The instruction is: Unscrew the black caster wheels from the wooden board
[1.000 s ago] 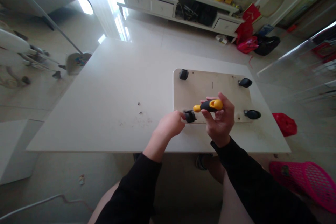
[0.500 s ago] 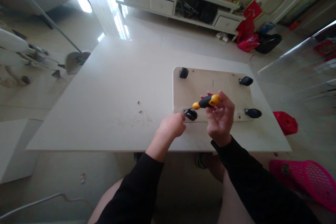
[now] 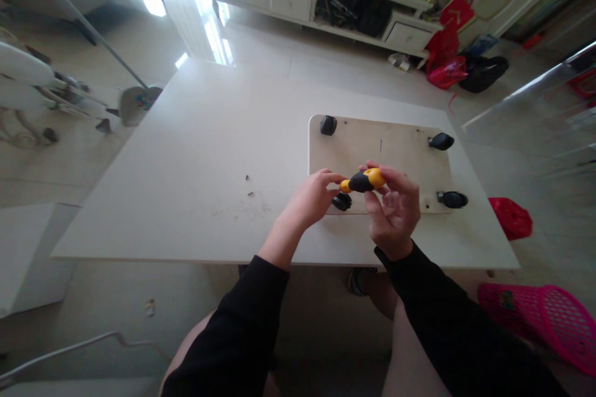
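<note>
A yellow-and-black screwdriver (image 3: 361, 182) lies across my right hand (image 3: 395, 214), whose fingers and thumb close around the rear of its handle. My left hand (image 3: 313, 198) reaches in from the left, its fingertips pinched at the screwdriver's front end; the shaft and tip are hidden behind them. Just under the two hands is a black caster wheel (image 3: 342, 201) at the near left corner of a pale wooden board (image 3: 344, 152). The board rests on the white table with its wheels facing up. Another caster (image 3: 328, 125) sits at its far left corner.
Two more casters, one far right (image 3: 441, 141) and one near right (image 3: 452, 200), stand on the board. Small dark bits (image 3: 250, 193) and crumbs lie on the white table (image 3: 195, 155). A pink basket (image 3: 554, 316) is on the floor at right, and a low white cabinet (image 3: 291, 3) stands beyond.
My left hand has moved up from beside the near left caster to the front of the screwdriver. The right hand keeps the screwdriver, now turned slightly more level.
</note>
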The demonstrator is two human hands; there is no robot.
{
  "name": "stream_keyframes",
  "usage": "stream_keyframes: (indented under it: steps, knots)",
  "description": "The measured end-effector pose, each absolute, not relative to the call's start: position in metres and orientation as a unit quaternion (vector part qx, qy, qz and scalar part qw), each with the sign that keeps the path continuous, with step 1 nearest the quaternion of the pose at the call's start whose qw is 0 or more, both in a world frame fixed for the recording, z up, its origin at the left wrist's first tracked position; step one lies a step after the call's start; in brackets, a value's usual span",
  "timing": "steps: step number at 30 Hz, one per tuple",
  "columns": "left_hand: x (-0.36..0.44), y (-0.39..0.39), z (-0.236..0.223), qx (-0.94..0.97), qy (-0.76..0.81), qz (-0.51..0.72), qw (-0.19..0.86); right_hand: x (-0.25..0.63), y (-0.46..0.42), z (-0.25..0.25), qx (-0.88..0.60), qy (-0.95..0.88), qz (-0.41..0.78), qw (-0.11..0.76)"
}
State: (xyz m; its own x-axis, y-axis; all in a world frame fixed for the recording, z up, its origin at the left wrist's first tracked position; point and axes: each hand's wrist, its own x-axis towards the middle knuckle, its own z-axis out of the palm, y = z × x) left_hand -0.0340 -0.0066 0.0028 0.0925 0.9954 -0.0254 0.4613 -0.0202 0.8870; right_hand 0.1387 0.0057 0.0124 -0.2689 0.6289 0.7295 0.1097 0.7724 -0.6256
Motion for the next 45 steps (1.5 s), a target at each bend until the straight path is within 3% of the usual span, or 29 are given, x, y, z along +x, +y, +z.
stream_keyframes:
  steps: [12, 18, 22, 28, 35, 45]
  knots:
    - [-0.032, -0.004, 0.013, 0.653, 0.635, 0.277, 0.306, 0.136, 0.006, 0.017, -0.264, -0.777, 0.183, 0.541]
    - [-0.043, -0.001, 0.017, 0.671, 0.582, 0.268, 0.374, 0.137, 0.000, 0.019, -0.283, -0.769, 0.215, 0.531]
    - [-0.045, 0.001, 0.014, 0.675, 0.598, 0.269, 0.339, 0.136, 0.000, 0.021, -0.253, -0.780, 0.249, 0.515]
    - [-0.043, 0.000, 0.015, 0.677, 0.600, 0.279, 0.321, 0.136, -0.001, 0.025, -0.271, -0.774, 0.210, 0.532]
    - [-0.048, 0.000, 0.020, 0.665, 0.575, 0.264, 0.396, 0.133, -0.003, 0.024, -0.247, -0.756, 0.316, 0.517]
    - [-0.042, 0.001, 0.019, 0.663, 0.602, 0.293, 0.335, 0.133, 0.002, 0.023, -0.286, -0.761, 0.243, 0.530]
